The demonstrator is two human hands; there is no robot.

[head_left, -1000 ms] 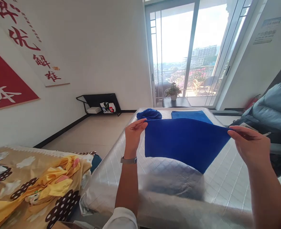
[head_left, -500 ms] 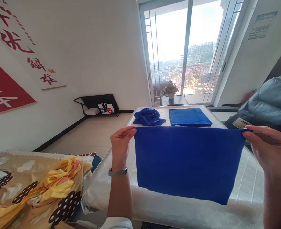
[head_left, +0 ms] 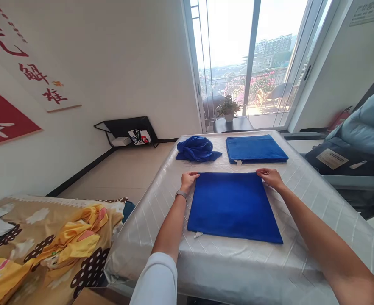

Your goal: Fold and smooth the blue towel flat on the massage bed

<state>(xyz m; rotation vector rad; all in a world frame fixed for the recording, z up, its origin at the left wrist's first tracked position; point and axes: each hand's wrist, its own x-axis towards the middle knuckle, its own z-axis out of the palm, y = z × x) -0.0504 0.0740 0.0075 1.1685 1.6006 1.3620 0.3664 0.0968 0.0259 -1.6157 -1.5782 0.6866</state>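
A blue towel point(head_left: 233, 207) lies spread flat on the plastic-covered mattress point(head_left: 161, 237), a small white tag showing at its near left corner. My left hand point(head_left: 189, 180) pinches its far left corner, fingers closed on the cloth. At the far right corner, my right hand point(head_left: 269, 177) grips the edge in the same way. Just beyond the towel sit a crumpled blue cloth point(head_left: 197, 149) on the left and a flat stack of folded blue towels point(head_left: 256, 148) on the right, which also has a white tag.
A patterned blanket point(head_left: 21, 224) with yellow clothing point(head_left: 79, 231) is at the left. On the right, a grey-blue padded jacket point(head_left: 365, 118) rests over a dark bag point(head_left: 336, 159). A potted plant point(head_left: 228, 111) stands on a chair past the mattress, before the glass door.
Both hands have moved forward and down with the blue towel, from held up in the air to flat on the mattress. The view has tilted slightly.
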